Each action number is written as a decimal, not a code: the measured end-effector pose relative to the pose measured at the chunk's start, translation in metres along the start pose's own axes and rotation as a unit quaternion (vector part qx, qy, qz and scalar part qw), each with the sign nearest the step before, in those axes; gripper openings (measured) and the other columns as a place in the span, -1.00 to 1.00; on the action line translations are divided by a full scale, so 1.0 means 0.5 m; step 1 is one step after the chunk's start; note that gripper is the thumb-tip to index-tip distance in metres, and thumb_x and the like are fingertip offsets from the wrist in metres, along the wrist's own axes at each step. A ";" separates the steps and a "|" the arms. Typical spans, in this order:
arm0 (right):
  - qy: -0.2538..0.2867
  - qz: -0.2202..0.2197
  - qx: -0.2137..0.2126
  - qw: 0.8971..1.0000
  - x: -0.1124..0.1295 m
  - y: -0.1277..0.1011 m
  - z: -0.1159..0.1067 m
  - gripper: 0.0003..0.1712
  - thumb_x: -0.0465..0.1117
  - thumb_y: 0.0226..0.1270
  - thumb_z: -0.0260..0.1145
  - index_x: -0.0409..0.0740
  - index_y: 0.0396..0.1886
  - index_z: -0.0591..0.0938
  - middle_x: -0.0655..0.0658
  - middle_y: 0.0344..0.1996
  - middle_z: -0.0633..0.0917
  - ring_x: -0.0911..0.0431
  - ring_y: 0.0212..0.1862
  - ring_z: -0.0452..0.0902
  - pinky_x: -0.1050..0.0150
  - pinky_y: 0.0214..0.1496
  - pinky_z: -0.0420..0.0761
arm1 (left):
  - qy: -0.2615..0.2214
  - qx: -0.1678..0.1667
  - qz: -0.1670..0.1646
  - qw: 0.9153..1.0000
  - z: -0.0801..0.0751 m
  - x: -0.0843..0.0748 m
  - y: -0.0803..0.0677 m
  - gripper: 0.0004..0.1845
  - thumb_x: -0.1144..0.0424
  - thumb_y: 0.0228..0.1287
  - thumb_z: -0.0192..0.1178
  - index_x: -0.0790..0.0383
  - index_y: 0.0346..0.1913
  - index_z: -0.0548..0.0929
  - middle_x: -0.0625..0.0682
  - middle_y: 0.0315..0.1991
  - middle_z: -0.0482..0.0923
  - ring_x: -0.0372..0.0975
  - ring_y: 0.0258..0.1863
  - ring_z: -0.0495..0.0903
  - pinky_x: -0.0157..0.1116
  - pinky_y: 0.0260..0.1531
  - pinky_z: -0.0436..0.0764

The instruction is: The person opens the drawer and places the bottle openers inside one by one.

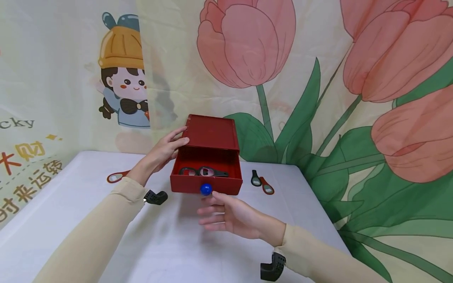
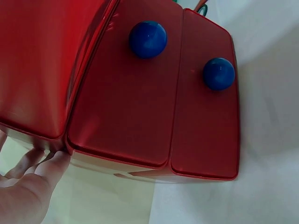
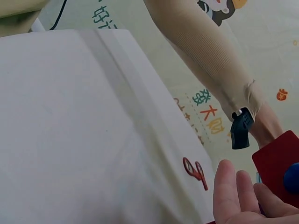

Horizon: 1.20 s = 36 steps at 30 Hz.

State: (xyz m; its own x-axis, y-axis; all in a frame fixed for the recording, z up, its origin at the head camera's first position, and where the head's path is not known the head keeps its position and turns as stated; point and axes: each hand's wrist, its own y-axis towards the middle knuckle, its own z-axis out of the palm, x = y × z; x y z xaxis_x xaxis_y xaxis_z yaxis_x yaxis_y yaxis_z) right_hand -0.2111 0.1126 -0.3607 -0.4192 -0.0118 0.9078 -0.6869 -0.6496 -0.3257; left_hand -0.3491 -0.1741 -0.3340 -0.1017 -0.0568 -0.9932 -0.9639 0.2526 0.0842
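A red drawer box (image 1: 212, 131) has one drawer (image 1: 231, 188) pulled out. Two bottle openers (image 1: 206, 171) with black handles and rounded heads lie inside. My left hand (image 1: 161, 151) rests its fingers against the box's left side. My right hand (image 1: 240, 216) is in front of the drawer, fingers extended, its index fingertip close to the blue knob (image 1: 206, 189); whether they touch I cannot tell. In the left wrist view, two more drawer fronts (image 2: 124, 102) with blue knobs appear pushed in.
A black bottle opener (image 1: 256, 179) and a red one (image 1: 267, 188) lie right of the box. Red-rimmed bottle openers (image 3: 195, 172) lie on its left, partly hidden by my left wrist in the head view. The white table (image 1: 279, 212) meets a printed cloth backdrop (image 1: 177, 59).
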 end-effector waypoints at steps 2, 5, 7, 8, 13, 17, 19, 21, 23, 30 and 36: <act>0.006 0.001 0.004 1.000 0.002 0.003 0.002 -0.22 0.21 0.68 0.06 -0.31 0.54 0.37 -0.36 0.41 0.55 -0.13 0.25 0.68 0.03 0.36 0.64 | 0.001 0.001 -0.001 1.000 0.000 0.000 0.000 -0.18 -0.04 0.59 0.16 -0.09 0.75 0.04 0.13 0.73 -0.03 0.11 0.63 0.15 0.16 0.58 0.22; 0.015 -0.001 0.006 1.000 0.006 0.008 0.004 -0.21 0.21 0.68 0.07 -0.32 0.54 0.37 -0.37 0.41 0.54 -0.12 0.24 0.69 0.04 0.36 0.64 | 0.002 0.001 -0.002 1.000 0.001 -0.001 0.000 -0.18 -0.05 0.59 0.16 -0.09 0.75 0.04 0.14 0.73 -0.03 0.11 0.63 0.15 0.16 0.58 0.21; 0.024 -0.002 0.003 1.000 0.008 0.011 0.005 -0.22 0.22 0.67 0.09 -0.31 0.52 0.39 -0.36 0.39 0.57 -0.13 0.24 0.69 0.04 0.36 0.64 | 0.002 0.001 -0.001 1.000 0.001 -0.001 0.001 -0.18 -0.05 0.59 0.16 -0.10 0.75 0.04 0.14 0.73 -0.03 0.11 0.64 0.15 0.16 0.58 0.20; 0.029 -0.004 0.002 1.000 0.009 0.013 0.005 -0.23 0.22 0.67 0.10 -0.31 0.51 0.40 -0.35 0.38 0.57 -0.13 0.24 0.69 0.04 0.36 0.63 | 0.003 0.001 -0.001 1.000 0.001 -0.002 0.001 -0.18 -0.05 0.59 0.16 -0.10 0.75 0.04 0.14 0.73 -0.04 0.11 0.64 0.14 0.16 0.58 0.20; 0.053 -0.007 -0.010 0.998 0.012 0.018 0.009 -0.28 0.22 0.66 0.13 -0.26 0.44 0.48 -0.29 0.30 0.65 -0.13 0.24 0.70 0.04 0.37 0.63 | 0.009 0.002 0.000 1.000 0.002 -0.003 0.001 -0.17 -0.06 0.59 0.16 -0.10 0.75 0.04 0.13 0.73 -0.03 0.12 0.64 0.14 0.17 0.57 0.22; 0.072 -0.007 -0.016 0.997 0.015 0.022 0.014 -0.27 0.22 0.66 0.12 -0.28 0.46 0.48 -0.30 0.32 0.64 -0.15 0.26 0.68 0.05 0.38 0.62 | 0.009 0.002 0.000 1.000 0.003 -0.004 0.001 -0.17 -0.05 0.59 0.15 -0.10 0.75 0.04 0.14 0.73 -0.02 0.12 0.64 0.14 0.18 0.57 0.21; 0.079 -0.005 -0.016 0.997 0.016 0.024 0.016 -0.25 0.21 0.68 0.11 -0.30 0.50 0.45 -0.34 0.38 0.59 -0.16 0.28 0.67 0.06 0.38 0.62 | 0.007 0.001 -0.002 1.000 0.002 -0.003 0.000 -0.18 -0.05 0.59 0.16 -0.10 0.75 0.04 0.13 0.73 -0.02 0.12 0.64 0.14 0.18 0.58 0.21; 0.083 -0.004 -0.016 0.996 0.017 0.025 0.017 -0.24 0.20 0.69 0.09 -0.30 0.52 0.44 -0.36 0.43 0.55 -0.18 0.31 0.65 0.07 0.39 0.61 | 0.005 0.000 -0.003 1.000 0.002 -0.002 -0.001 -0.18 -0.05 0.59 0.16 -0.10 0.75 0.04 0.13 0.73 -0.02 0.12 0.64 0.13 0.18 0.58 0.20; 0.088 -0.003 -0.016 0.996 0.017 0.027 0.018 -0.25 0.19 0.70 0.09 -0.30 0.53 0.43 -0.36 0.45 0.53 -0.20 0.36 0.62 0.08 0.40 0.60 | 0.003 0.000 -0.004 1.000 0.001 -0.002 -0.001 -0.18 -0.05 0.59 0.16 -0.10 0.75 0.04 0.12 0.73 -0.02 0.11 0.64 0.13 0.18 0.58 0.20; 0.102 -0.004 -0.022 0.995 0.023 0.028 0.020 -0.31 0.16 0.70 0.10 -0.27 0.49 0.51 -0.34 0.41 0.58 -0.22 0.40 0.57 0.10 0.39 0.60 | 0.001 0.002 -0.002 1.000 0.000 -0.003 -0.001 -0.18 -0.05 0.59 0.16 -0.10 0.75 0.04 0.13 0.72 -0.01 0.11 0.63 0.15 0.17 0.58 0.20; 0.107 -0.003 -0.021 0.994 0.027 0.031 0.019 -0.33 0.14 0.70 0.10 -0.28 0.48 0.50 -0.28 0.33 0.66 -0.10 0.25 0.71 0.12 0.38 0.61 | 0.006 0.003 -0.003 1.000 -0.002 -0.003 -0.001 -0.17 -0.06 0.59 0.16 -0.11 0.75 0.04 0.13 0.72 0.00 0.12 0.63 0.14 0.18 0.57 0.23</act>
State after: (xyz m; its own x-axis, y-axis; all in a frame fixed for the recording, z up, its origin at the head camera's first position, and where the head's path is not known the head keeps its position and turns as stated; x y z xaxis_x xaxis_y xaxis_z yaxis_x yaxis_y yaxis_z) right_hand -0.2217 0.0949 -0.3510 -0.5286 0.1574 0.8342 -0.7124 -0.6167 -0.3350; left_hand -0.3488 -0.1748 -0.3326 -0.0986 -0.0703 -0.9926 -0.9633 0.2571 0.0775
